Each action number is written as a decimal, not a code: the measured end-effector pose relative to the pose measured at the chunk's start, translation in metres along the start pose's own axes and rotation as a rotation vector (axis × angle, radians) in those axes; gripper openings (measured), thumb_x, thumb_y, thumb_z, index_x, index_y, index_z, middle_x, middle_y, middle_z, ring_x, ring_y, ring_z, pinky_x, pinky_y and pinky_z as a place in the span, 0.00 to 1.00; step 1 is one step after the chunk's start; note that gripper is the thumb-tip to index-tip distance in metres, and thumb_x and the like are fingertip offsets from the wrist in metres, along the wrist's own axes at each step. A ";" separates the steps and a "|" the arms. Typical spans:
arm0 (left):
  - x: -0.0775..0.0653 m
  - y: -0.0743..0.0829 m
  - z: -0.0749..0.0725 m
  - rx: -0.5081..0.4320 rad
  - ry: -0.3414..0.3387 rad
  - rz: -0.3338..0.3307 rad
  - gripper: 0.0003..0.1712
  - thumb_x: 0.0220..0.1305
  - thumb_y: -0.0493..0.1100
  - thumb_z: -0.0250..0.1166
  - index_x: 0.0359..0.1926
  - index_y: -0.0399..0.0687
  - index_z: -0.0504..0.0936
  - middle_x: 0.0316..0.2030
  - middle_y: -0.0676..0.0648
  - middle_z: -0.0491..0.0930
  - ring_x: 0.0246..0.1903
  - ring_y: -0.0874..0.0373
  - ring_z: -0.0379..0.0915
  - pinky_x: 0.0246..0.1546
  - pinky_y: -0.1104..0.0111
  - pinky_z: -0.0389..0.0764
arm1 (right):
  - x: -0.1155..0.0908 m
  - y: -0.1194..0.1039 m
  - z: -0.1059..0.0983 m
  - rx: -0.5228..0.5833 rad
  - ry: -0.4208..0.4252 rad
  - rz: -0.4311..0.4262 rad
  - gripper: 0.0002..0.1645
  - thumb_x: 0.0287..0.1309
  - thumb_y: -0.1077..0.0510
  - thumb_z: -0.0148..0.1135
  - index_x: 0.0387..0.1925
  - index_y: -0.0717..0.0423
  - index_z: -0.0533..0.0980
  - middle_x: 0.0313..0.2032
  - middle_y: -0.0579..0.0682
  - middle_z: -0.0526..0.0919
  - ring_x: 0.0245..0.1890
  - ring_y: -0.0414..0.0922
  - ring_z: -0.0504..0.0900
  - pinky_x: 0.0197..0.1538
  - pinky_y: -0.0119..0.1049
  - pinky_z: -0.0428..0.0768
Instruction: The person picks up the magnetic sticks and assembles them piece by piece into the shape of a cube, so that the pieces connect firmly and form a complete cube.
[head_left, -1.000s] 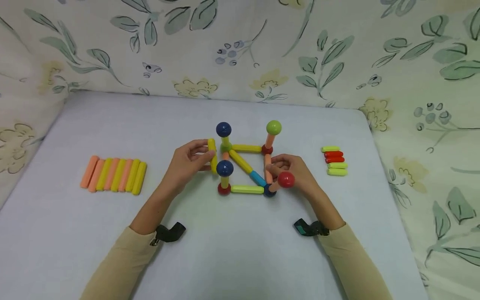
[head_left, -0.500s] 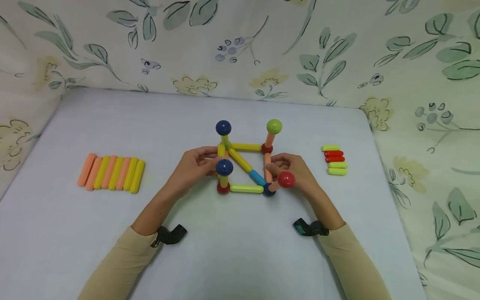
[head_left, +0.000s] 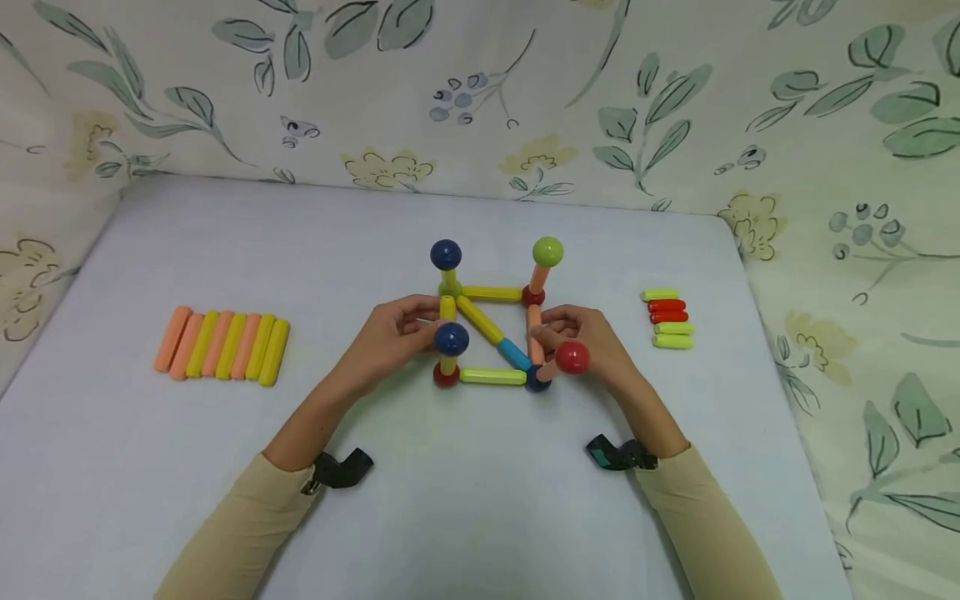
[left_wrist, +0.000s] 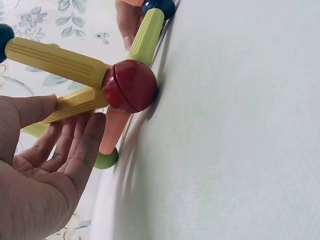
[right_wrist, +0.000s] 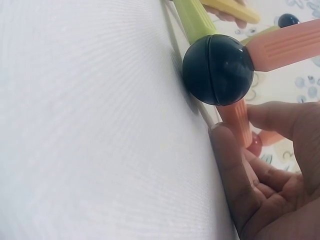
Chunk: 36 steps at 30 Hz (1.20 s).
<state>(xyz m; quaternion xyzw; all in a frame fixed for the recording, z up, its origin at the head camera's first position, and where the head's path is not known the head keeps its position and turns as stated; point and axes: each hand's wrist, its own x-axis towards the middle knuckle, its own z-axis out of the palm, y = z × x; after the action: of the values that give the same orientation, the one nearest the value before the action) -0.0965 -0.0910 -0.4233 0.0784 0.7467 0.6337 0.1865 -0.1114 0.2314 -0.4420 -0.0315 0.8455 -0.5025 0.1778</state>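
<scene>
My left hand [head_left: 390, 337] pinches a yellow magnetic rod [left_wrist: 80, 102], one end of it at the front-left red ball [left_wrist: 130, 86]. Below that rod, an orange rod [left_wrist: 115, 130] runs from the same ball to a green ball [left_wrist: 106, 159]. On the other side, my right hand [head_left: 581, 340] grips the orange side rod [right_wrist: 237, 120] between thumb and fingers, behind a dark blue ball [right_wrist: 217, 70]. Four-sided, the base has a yellow and blue diagonal [head_left: 516, 355]. Rods rise from its corners, topped by blue [head_left: 452, 339], green [head_left: 547, 252] and red [head_left: 572, 357] balls.
A row of orange and yellow rods [head_left: 221, 345] lies on the white table [head_left: 465, 517] at the left. Several short red and light green rods [head_left: 669, 317] lie at the right. Floral cloth [head_left: 480, 92] hangs behind the table.
My left hand has moved right with the yellow rod, from beside the structure to its left side, against the front-left red ball. The right hand stays on its orange rod.
</scene>
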 end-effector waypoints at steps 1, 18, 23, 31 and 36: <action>0.000 0.000 -0.001 0.008 -0.002 0.002 0.26 0.76 0.40 0.65 0.70 0.39 0.76 0.59 0.37 0.81 0.53 0.49 0.84 0.49 0.70 0.87 | 0.000 0.000 0.000 -0.001 0.000 -0.002 0.28 0.70 0.46 0.68 0.59 0.64 0.79 0.39 0.56 0.88 0.37 0.47 0.86 0.42 0.32 0.85; 0.000 -0.005 -0.004 0.051 -0.079 0.001 0.23 0.78 0.41 0.64 0.68 0.38 0.77 0.57 0.39 0.86 0.51 0.49 0.86 0.51 0.65 0.87 | 0.000 -0.002 -0.001 0.004 -0.017 0.023 0.29 0.70 0.46 0.68 0.59 0.63 0.78 0.40 0.57 0.88 0.36 0.48 0.87 0.43 0.32 0.86; -0.001 -0.004 -0.003 0.062 -0.085 0.005 0.23 0.78 0.41 0.64 0.69 0.38 0.77 0.56 0.39 0.86 0.52 0.49 0.86 0.52 0.62 0.87 | -0.001 -0.001 -0.001 0.000 -0.016 0.019 0.29 0.70 0.46 0.68 0.60 0.64 0.78 0.40 0.57 0.88 0.36 0.47 0.86 0.43 0.32 0.86; -0.002 -0.003 -0.002 0.114 -0.086 0.025 0.25 0.78 0.43 0.64 0.71 0.39 0.77 0.57 0.40 0.87 0.52 0.49 0.86 0.55 0.61 0.86 | -0.006 -0.001 0.000 0.018 -0.005 0.029 0.30 0.70 0.47 0.68 0.61 0.65 0.78 0.39 0.57 0.88 0.36 0.46 0.87 0.44 0.31 0.85; -0.004 -0.003 -0.004 0.116 -0.076 0.019 0.26 0.78 0.44 0.65 0.70 0.40 0.77 0.57 0.40 0.86 0.52 0.49 0.86 0.54 0.61 0.87 | -0.008 -0.001 -0.003 -0.066 0.045 -0.050 0.27 0.72 0.46 0.65 0.60 0.63 0.80 0.41 0.57 0.89 0.38 0.48 0.86 0.43 0.34 0.84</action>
<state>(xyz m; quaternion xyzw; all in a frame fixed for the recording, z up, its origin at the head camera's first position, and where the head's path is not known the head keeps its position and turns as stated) -0.0941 -0.0961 -0.4254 0.1201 0.7738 0.5876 0.2037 -0.1045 0.2351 -0.4376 -0.0474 0.8643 -0.4793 0.1451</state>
